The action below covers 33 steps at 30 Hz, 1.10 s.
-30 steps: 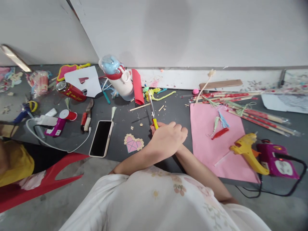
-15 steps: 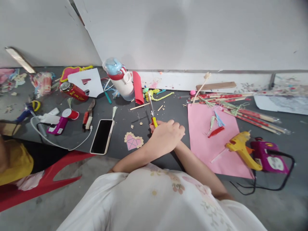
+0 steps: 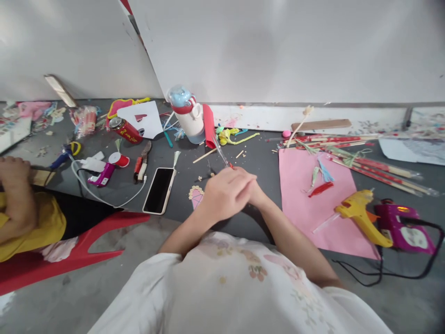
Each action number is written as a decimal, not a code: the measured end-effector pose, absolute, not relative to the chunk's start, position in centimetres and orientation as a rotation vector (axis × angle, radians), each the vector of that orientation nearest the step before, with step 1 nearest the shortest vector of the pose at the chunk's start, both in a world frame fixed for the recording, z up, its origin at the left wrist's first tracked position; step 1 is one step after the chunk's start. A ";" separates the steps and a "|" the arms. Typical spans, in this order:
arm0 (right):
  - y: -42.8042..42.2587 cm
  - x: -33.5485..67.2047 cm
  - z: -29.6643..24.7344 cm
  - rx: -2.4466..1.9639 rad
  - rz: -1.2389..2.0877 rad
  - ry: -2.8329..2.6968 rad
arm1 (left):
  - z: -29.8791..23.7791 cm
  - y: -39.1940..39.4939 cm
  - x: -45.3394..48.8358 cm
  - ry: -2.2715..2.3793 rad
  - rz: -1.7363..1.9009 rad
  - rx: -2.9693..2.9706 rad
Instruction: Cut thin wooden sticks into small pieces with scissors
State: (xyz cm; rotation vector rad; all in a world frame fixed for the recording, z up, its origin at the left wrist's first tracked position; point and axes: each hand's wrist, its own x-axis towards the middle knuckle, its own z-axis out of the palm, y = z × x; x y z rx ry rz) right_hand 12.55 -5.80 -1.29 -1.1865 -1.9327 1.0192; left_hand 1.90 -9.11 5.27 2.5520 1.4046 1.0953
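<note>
My left hand (image 3: 225,192) lies across my right hand (image 3: 255,192), its fingers curled over it. From under the left hand sticks a slim metal tool (image 3: 221,154) with some red at its base, apparently in my right hand's covered grip; its exact kind is unclear. Left of the hands, and partly covered by them, is a pink heart-shaped piece (image 3: 197,200) with drawn lines and small wooden bits along its edge. A few loose wooden bits (image 3: 200,178) and a thin stick (image 3: 204,155) lie just beyond.
A phone (image 3: 159,191), pliers (image 3: 142,162), a red can (image 3: 125,130) and a water bottle (image 3: 189,116) stand or lie leftward. On the right are pink paper (image 3: 292,199), a yellow glue gun (image 3: 363,218) and wrapped sticks (image 3: 375,167). Another person's arm (image 3: 17,195) rests far left.
The view has swung left. My left hand has shifted forward over the right, hiding the tool's yellow handle and part of the heart. The tool now tilts more to the left.
</note>
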 end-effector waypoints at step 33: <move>-5.1 13.7 -2.3 -1.023 1.134 -1.956 | 3.7 -8.6 -5.2 1.800 1.142 2.252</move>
